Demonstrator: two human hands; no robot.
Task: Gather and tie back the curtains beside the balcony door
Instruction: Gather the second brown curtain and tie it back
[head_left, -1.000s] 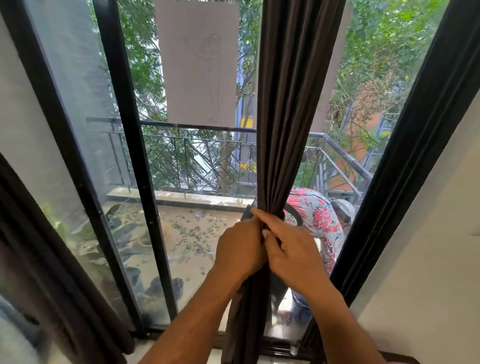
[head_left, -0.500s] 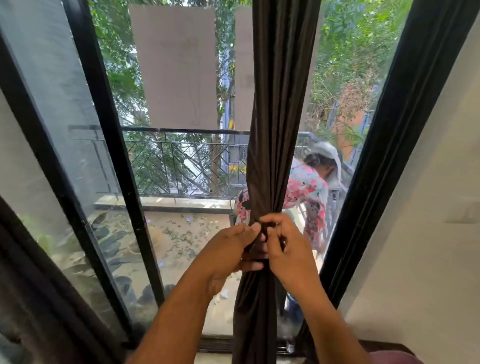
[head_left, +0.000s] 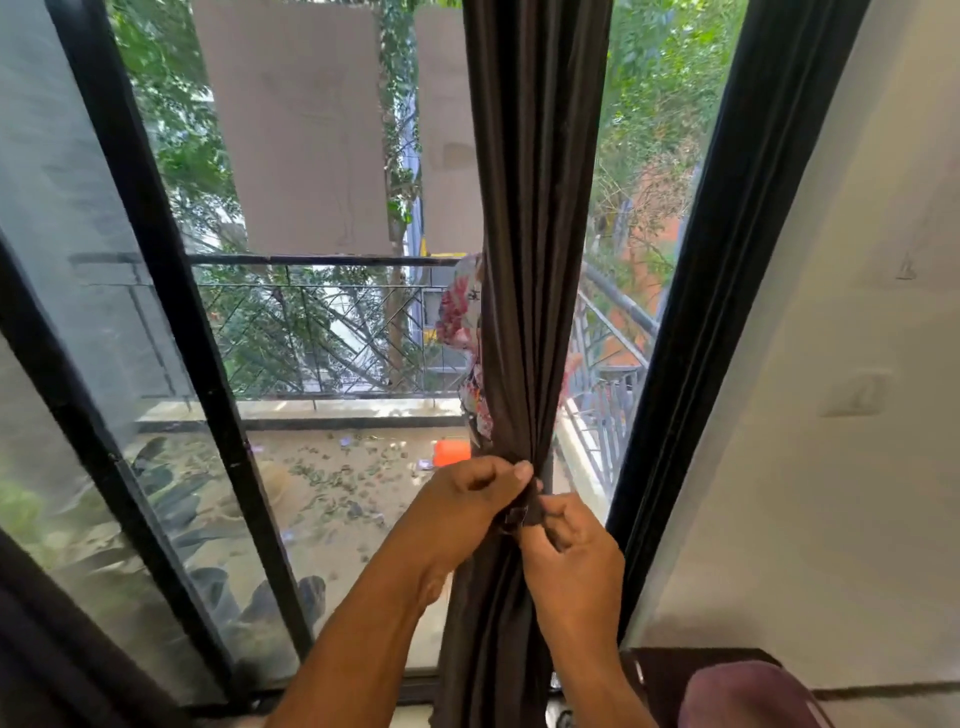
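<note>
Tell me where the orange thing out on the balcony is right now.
In the head view, the orange object sits on the balcony floor, just left of the gathered curtain and above the left hand.

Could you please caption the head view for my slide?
Both hands, left hand and right hand, fasten a tie-back around the gathered dark curtain.

Two bare forearms reach up from the bottom edge, no sleeves, watch or bracelet showing on either wrist. The left hand (head_left: 470, 512) and right hand (head_left: 574, 558) wear no gloves or rings; short, unpainted fingernails are visible.
</note>
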